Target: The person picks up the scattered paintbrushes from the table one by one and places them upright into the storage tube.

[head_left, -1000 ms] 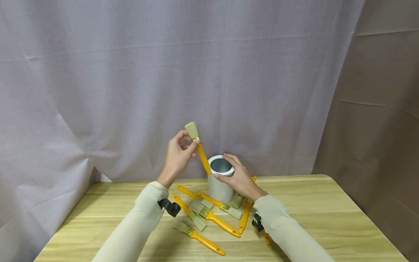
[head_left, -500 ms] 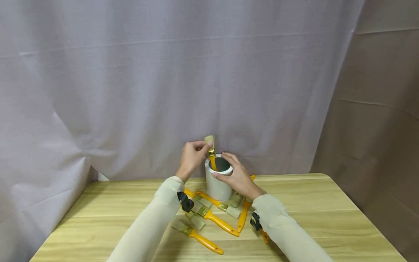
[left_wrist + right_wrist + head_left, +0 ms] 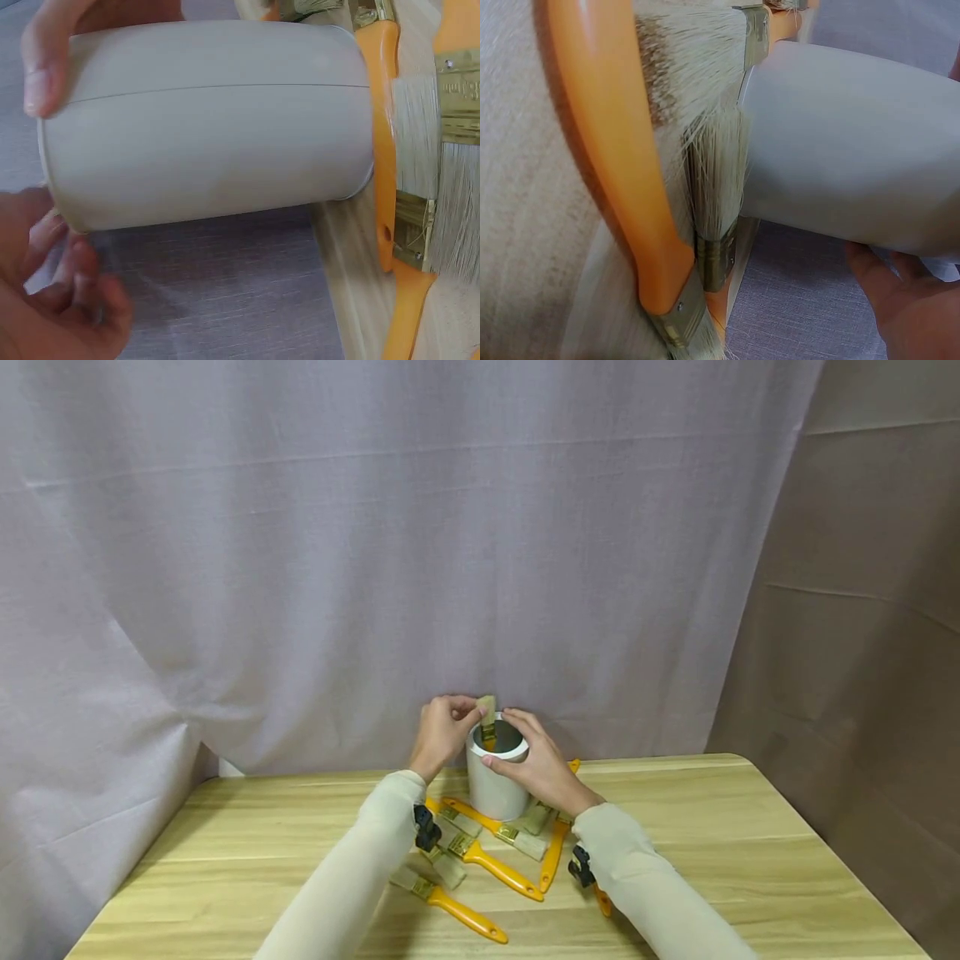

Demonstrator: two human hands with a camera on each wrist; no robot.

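Brush (image 3: 487, 714) lower in can (image 3: 495, 777), left grip (image 3: 444, 732) pinching.

A pale grey-lilac cloth (image 3: 390, 543) hung as a backdrop, creased and draped down past the left edge of the worktop (image 3: 750, 860). To the right stood a brown panelled wall (image 3: 870, 610). The worktop was light wood with a streaked grain and a rounded corner. Light was soft and even.

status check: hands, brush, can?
Left hand pinches the brush by its bristle end, handle down inside the can. Right hand grips the can's rim. Loose brushes lie around the can's base, none blocking.
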